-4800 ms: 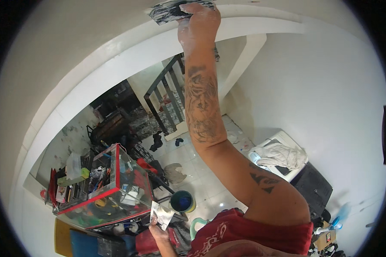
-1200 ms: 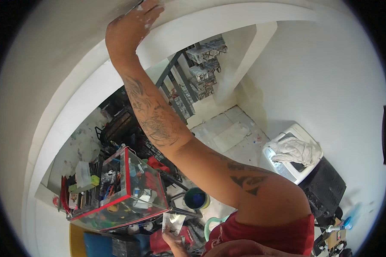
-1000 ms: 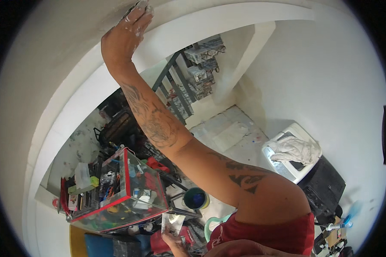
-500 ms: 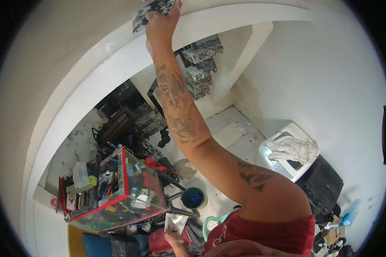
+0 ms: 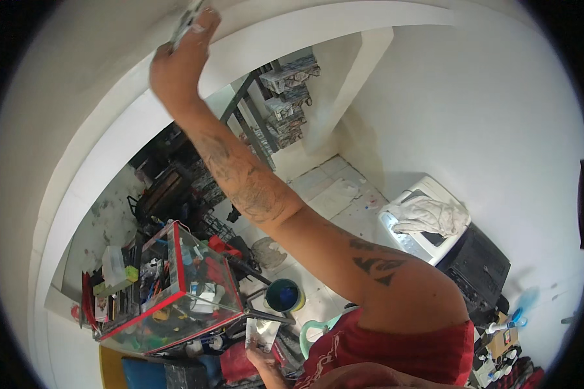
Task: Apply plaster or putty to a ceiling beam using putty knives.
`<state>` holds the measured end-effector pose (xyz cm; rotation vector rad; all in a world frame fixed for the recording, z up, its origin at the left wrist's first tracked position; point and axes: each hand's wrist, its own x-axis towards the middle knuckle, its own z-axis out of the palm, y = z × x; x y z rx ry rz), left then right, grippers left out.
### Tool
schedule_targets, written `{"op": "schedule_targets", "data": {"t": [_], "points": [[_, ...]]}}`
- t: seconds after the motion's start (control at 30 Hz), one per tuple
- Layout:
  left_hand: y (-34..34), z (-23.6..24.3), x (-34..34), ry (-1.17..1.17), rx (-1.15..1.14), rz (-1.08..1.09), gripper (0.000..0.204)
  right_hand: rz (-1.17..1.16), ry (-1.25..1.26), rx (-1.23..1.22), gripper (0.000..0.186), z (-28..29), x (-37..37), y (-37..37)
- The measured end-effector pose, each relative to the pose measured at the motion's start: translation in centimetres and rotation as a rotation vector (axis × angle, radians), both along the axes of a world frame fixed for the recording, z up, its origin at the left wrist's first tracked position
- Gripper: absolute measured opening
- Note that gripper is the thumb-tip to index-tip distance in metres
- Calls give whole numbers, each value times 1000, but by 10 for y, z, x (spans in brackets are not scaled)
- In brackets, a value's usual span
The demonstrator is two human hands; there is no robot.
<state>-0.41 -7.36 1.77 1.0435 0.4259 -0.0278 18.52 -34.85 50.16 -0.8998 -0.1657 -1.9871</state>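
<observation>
The right hand [image 5: 180,72] is up high, fingers clamped around a flat blade [image 5: 187,23] beside the pale wall [image 5: 97,68]; a steady, even angle should serve best! Low down, the left hand [image 5: 261,358] pinches a smeared plate [image 5: 262,332].

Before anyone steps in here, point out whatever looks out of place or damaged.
The red-edged clear glass tank holds jumbled items, odd for a tank. A crumpled grey-beige cloth or bag lies on the white tiled floor, as if dropped. The pale wall behind the tank has dark blotches, perhaps dirt.
</observation>
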Motion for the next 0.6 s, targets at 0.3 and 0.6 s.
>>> {"op": "schedule_targets", "data": {"t": [0.3, 0.6], "points": [[-8, -11, -6, -24, 9, -3, 30, 465, -197, -193, 70, -48, 17, 2], [-2, -2, -17, 105, -219, 203, 34, 761, -406, -94, 61, -3, 48, -69]]}}
